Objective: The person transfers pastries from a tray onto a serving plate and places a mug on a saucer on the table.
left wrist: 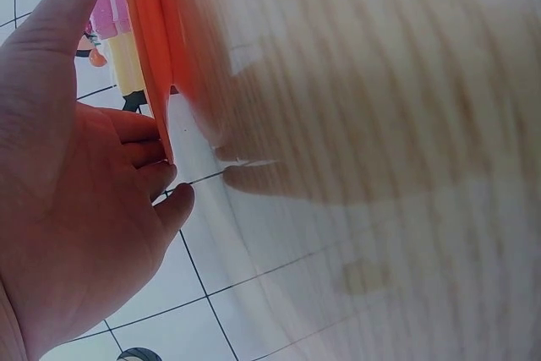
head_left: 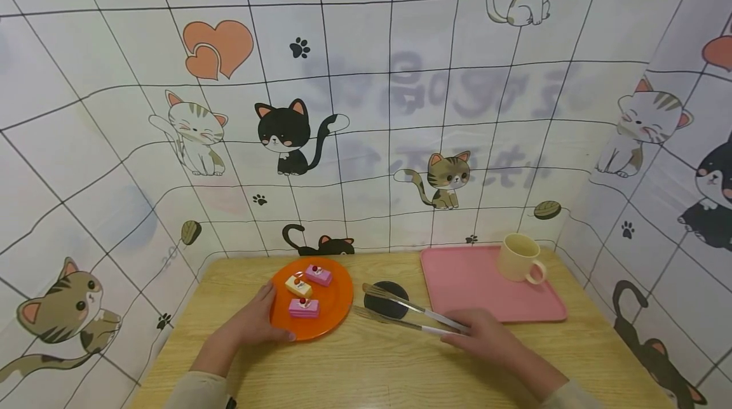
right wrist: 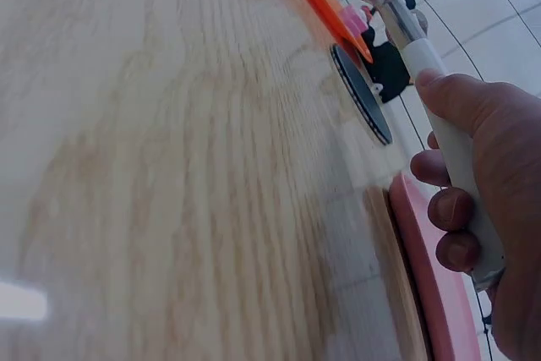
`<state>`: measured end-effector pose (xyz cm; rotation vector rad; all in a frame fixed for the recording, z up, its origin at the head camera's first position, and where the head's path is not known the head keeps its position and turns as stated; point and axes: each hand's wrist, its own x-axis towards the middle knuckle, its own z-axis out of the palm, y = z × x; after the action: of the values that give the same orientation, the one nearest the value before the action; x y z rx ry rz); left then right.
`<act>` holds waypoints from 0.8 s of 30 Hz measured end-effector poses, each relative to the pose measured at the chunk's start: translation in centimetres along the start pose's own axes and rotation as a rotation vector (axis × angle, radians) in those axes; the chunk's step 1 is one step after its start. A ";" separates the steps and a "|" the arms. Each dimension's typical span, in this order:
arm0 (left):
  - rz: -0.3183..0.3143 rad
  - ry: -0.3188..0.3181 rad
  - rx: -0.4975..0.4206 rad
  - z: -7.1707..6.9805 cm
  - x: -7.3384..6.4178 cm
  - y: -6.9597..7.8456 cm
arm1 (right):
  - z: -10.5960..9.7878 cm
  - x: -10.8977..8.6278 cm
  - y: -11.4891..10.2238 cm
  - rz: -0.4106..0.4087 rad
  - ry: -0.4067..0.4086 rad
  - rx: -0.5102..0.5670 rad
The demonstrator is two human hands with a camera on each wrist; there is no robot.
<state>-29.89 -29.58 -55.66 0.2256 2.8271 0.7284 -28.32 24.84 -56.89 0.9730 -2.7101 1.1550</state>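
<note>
My left hand [head_left: 251, 320] holds the left edge of a round orange plate [head_left: 338, 307], with the thumb at its front rim. On the plate sit a pink toy cake slice [head_left: 304, 310] in front, a yellow one [head_left: 298, 287] in the middle and another pink one [head_left: 318, 275] behind. A pair of serving tongs [head_left: 437, 317] with white handles and metal heads is gripped in my right hand [head_left: 483, 336]. The two arms of the tongs stand apart, their heads pointing left toward the plate. They overlap a black round coaster [head_left: 387, 308] in the head view.
To the right at the back lies a pink tray [head_left: 466, 282], a pale yellow mug [head_left: 517, 260] standing on its far right corner. Cat-printed walls [head_left: 366, 142] enclose the wooden table [head_left: 343, 371] behind and on both sides.
</note>
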 end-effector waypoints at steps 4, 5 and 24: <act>-0.007 -0.001 -0.005 0.0 0.0 0.1 | -1.0 -1.4 0.7 0.087 -0.020 0.022; -0.012 -0.004 -0.009 0.0 -0.1 0.1 | -1.3 -1.6 0.8 0.106 -0.023 0.020; -0.018 -0.011 -0.006 -0.1 -0.2 0.5 | -4.9 -4.6 2.2 0.180 -0.069 0.132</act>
<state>-29.63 -29.22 -55.23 0.2026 2.8127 0.7291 -26.85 31.64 -56.00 0.8102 -2.8580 1.3707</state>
